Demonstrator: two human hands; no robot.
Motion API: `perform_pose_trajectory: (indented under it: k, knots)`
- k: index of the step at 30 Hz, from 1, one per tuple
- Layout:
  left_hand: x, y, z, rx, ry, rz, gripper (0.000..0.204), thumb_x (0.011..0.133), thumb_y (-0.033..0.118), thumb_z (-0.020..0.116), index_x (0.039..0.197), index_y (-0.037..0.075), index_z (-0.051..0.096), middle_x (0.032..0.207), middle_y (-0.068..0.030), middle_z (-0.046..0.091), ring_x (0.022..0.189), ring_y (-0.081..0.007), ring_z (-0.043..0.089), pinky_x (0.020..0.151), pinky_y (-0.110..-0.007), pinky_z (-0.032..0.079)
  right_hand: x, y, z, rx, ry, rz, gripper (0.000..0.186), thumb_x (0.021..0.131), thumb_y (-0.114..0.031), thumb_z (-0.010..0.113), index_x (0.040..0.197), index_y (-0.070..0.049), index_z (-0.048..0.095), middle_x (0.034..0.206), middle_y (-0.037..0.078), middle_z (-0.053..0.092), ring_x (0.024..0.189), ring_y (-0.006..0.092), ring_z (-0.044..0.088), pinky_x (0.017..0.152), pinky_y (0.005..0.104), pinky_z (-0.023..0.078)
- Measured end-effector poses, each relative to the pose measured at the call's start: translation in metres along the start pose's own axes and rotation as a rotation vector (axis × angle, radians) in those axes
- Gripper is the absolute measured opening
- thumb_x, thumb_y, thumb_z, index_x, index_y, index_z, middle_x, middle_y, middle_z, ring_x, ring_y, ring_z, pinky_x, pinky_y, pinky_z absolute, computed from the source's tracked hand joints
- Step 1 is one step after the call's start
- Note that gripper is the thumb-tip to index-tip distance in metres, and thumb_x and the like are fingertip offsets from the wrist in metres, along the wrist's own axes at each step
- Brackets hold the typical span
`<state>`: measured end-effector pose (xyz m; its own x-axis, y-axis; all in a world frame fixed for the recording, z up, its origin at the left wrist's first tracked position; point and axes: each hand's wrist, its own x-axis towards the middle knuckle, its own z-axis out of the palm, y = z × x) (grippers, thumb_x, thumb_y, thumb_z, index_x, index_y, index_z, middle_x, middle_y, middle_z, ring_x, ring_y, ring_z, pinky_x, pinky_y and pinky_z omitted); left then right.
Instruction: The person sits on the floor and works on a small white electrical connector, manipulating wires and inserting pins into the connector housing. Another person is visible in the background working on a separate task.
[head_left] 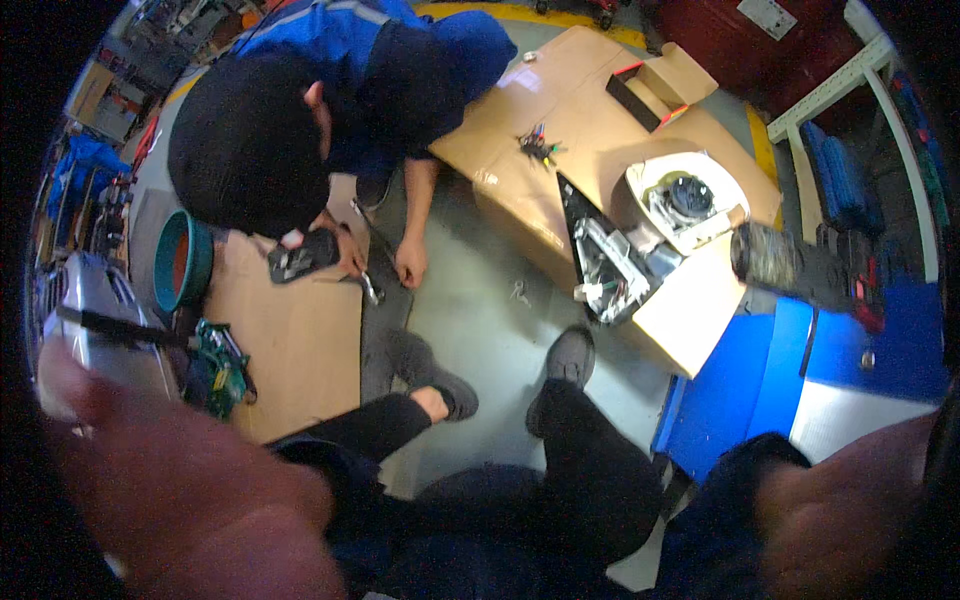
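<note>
My left hand (pixel 190 480) is raised close to the camera at the lower left, large and blurred, with its fingers hard to make out. My right hand (pixel 850 500) is likewise close at the lower right edge, its fingers cut off or hidden. I see no object held in either. Beyond my left hand lie a silver-grey moulded part (pixel 90 285) and a dark bar (pixel 120 328). A green tangled item (pixel 220 370) rests on the cardboard sheet (pixel 285 345) there. Blue panels (pixel 725 385) lie nearest my right hand.
A bent-over co-worker (pixel 250 140) touches a black part (pixel 305 255) near a metal wrench-like tool (pixel 372 290). A cardboard-covered surface (pixel 590 110) bears a black triangular housing (pixel 605 265), a white round housing (pixel 735 190) and an open box (pixel 660 90). A teal tub (pixel 190 255) stands left.
</note>
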<state>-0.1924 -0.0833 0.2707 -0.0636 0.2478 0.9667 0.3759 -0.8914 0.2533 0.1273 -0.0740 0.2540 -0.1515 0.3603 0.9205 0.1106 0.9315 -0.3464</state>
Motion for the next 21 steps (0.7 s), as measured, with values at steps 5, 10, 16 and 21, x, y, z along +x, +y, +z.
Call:
perform_pose_trajectory:
  k: [5, 10, 16, 21]
  knots:
    - [-0.154, -0.132, 0.097, 0.104, -0.03, -0.754, 0.03, 0.095, -0.004, 0.065, 0.123, -0.003, 0.073, 0.115, -0.0174, 0.071, 0.099, -0.0243, 0.07, 0.09, -0.034, 0.055, -0.066, 0.029, 0.008, -0.372, -0.052, 0.356, 0.042, 0.103, -0.027, 0.076, 0.141, -0.01, 0.066, 0.097, 0.002, 0.076, 0.076, 0.0213, 0.071, 0.079, 0.0402, 0.059]
    - [-0.244, -0.255, 0.138, 0.297, -0.334, -0.906, 0.026, 0.097, 0.004, 0.071, 0.122, -0.001, 0.075, 0.111, -0.0136, 0.074, 0.103, -0.028, 0.071, 0.093, -0.037, 0.055, -0.147, 0.117, 0.026, -0.087, -0.265, 0.812, 0.032, 0.082, 0.003, 0.082, 0.113, 0.007, 0.076, 0.081, 0.013, 0.078, 0.065, 0.0215, 0.074, 0.063, 0.0319, 0.057]
    - [-0.264, -0.364, 0.192, 0.412, -0.698, -0.654, 0.03, 0.092, 0.003, 0.072, 0.121, 0.006, 0.077, 0.129, -0.0163, 0.067, 0.127, -0.038, 0.06, 0.105, -0.048, 0.051, -0.181, 0.15, 0.03, -0.266, -0.224, 0.949, 0.031, 0.084, 0.004, 0.077, 0.115, 0.008, 0.074, 0.079, 0.014, 0.079, 0.071, 0.0223, 0.076, 0.074, 0.0317, 0.058]
    - [-0.266, -0.385, 0.194, 0.486, -0.827, -0.654, 0.016, 0.09, 0.008, 0.078, 0.106, 0.004, 0.078, 0.119, -0.0159, 0.07, 0.118, -0.0379, 0.064, 0.105, -0.047, 0.051, -0.198, 0.159, 0.024, -0.297, -0.173, 1.018, 0.028, 0.088, 0.001, 0.076, 0.116, 0.007, 0.075, 0.08, 0.013, 0.078, 0.075, 0.0215, 0.076, 0.077, 0.033, 0.059]
